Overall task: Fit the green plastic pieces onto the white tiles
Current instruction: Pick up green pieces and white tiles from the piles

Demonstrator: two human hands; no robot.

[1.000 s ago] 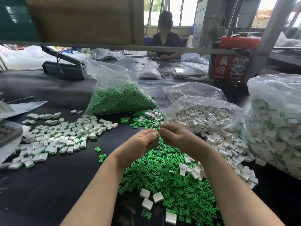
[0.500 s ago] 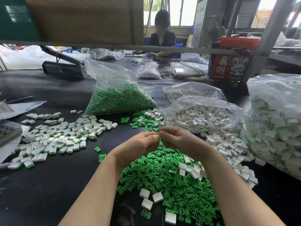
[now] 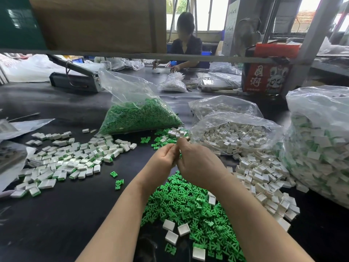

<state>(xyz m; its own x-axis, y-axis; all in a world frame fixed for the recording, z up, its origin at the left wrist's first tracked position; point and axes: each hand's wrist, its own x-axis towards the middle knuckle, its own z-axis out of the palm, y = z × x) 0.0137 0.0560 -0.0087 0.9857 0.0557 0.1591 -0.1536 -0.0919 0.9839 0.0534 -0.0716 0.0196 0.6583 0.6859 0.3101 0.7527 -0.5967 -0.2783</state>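
My left hand and my right hand meet fingertip to fingertip above the black table. Together they pinch a small part; only a sliver of a green piece shows between the fingers, and the rest is hidden. Directly below my wrists lies a heap of loose green plastic pieces with a few white tiles on it. More loose white tiles spread to the right. A spread of tiles with green fitted lies to the left.
A clear bag of green pieces stands behind my hands, and a bag of white tiles sits to its right. A large bag of fitted tiles fills the right edge. A person works across the table beyond a metal rail.
My hands stay joined at the fingertips and have shifted slightly away from me. My right fingertips now sit a little higher than the left.
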